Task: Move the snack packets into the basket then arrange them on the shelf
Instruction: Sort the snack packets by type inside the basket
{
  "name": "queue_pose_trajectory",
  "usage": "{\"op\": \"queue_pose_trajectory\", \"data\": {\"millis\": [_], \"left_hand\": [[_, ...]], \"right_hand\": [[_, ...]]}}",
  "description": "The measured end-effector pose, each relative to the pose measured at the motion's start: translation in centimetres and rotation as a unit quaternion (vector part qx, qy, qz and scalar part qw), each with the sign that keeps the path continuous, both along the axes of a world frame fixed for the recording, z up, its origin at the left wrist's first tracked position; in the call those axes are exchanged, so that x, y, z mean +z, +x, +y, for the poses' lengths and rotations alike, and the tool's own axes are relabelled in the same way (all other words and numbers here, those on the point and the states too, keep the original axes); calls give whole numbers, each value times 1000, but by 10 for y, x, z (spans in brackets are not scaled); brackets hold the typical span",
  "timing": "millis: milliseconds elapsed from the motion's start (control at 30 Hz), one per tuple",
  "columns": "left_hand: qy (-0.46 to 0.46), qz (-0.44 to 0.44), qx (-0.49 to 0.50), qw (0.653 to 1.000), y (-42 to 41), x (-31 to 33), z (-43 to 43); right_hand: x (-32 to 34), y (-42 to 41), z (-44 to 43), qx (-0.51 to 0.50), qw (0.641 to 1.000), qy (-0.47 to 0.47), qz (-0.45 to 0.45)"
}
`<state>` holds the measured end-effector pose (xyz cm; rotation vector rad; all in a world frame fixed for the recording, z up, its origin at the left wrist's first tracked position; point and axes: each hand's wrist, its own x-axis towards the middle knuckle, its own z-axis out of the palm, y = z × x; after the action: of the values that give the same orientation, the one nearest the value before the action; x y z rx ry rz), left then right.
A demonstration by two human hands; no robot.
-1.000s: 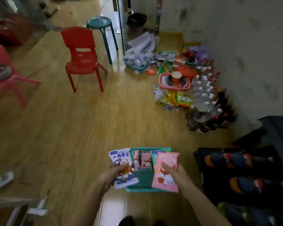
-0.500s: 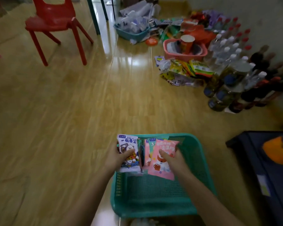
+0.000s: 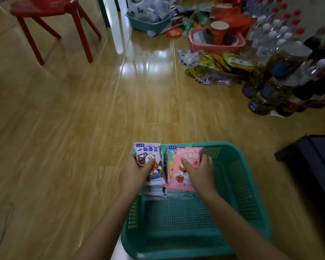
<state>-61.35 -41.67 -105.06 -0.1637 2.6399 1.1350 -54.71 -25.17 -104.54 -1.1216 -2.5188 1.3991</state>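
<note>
A teal plastic basket (image 3: 238,186) sits on the wooden floor right below me. My left hand (image 3: 134,173) grips a white-and-purple snack packet (image 3: 148,152) with a cartoon bear, thumb across its front. My right hand (image 3: 199,173) grips a pink snack packet (image 3: 186,156) the same way. Both packets stand upright at the basket's far left corner, at the front of a row of several more packets (image 3: 167,162) wedged between them. The rest of the basket floor is bare mesh.
A red chair (image 3: 51,19) stands far left. Ahead right lie loose yellow-green snack bags (image 3: 214,64), a pink basket (image 3: 216,44) with a cup, another teal basket (image 3: 148,21), and rows of bottles and jars (image 3: 278,72). A dark rack (image 3: 311,162) stands at right.
The view dropped and came closer to the basket. Both hands lowered their packets from above it down into its far left corner, still gripping them.
</note>
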Motion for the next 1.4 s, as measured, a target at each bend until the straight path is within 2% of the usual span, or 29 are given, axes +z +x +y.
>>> {"op": "queue_pose_trajectory", "data": {"millis": [233, 567, 733, 900, 1000, 1100, 1200, 1300, 1400], "left_hand": [[24, 19, 22, 999, -3, 11, -4], [184, 8, 46, 982, 16, 16, -3], [265, 28, 47, 963, 42, 33, -4], [312, 16, 16, 950, 74, 32, -18], [295, -12, 18, 955, 95, 13, -29], [256, -51, 15, 965, 109, -7, -37], [185, -27, -14, 982, 117, -20, -39], [143, 1, -49, 989, 120, -23, -37], [128, -18, -80, 988, 125, -29, -40]], "right_hand": [[-12, 15, 2, -49, 997, -52, 38], [-11, 27, 8, -66, 984, -128, 107], [6, 43, 18, -79, 960, -208, 168], [11, 67, 48, -105, 957, -187, 198], [-13, 88, 64, -122, 965, -178, 148], [-46, 108, 73, -112, 972, -205, 20], [-65, 118, 72, -89, 970, -218, -67], [-70, 116, 65, -44, 976, -184, -106], [-79, 114, 63, 21, 981, -87, -170]]}}
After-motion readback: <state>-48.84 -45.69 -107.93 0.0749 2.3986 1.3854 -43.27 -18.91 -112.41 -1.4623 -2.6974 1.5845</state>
